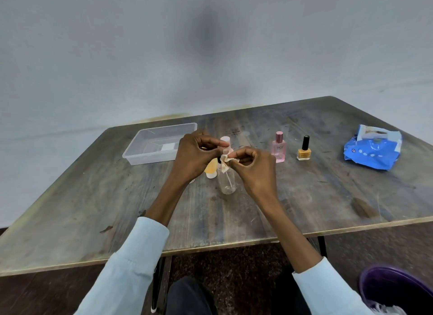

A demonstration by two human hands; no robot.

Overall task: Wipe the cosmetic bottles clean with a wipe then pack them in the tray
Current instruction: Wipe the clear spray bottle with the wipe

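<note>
Pale blue sleeves enter from the bottom edge, both forearms reaching over the worn wooden counter.

Far left on the counter — a clear plastic tray, nothing visible inside but a white label on its floor. Just right of it, the left hand, fingers curled, its grip pinching one end of a small crumpled beige wipe. Partly hidden behind that hand stands an orange bottle with a white cap.

Centre: a clear bottle stands upright on the counter below the wipe, a pink cap showing above the hands; whether the wipe touches the bottle's neck cannot be told. The right hand pinches the wipe's other end between thumb and forefinger.

Further right, apart from the hands — a pink perfume bottle, then a yellow nail polish bottle with a black cap, both upright. Far right lies a crumpled blue wipes packet.
</note>
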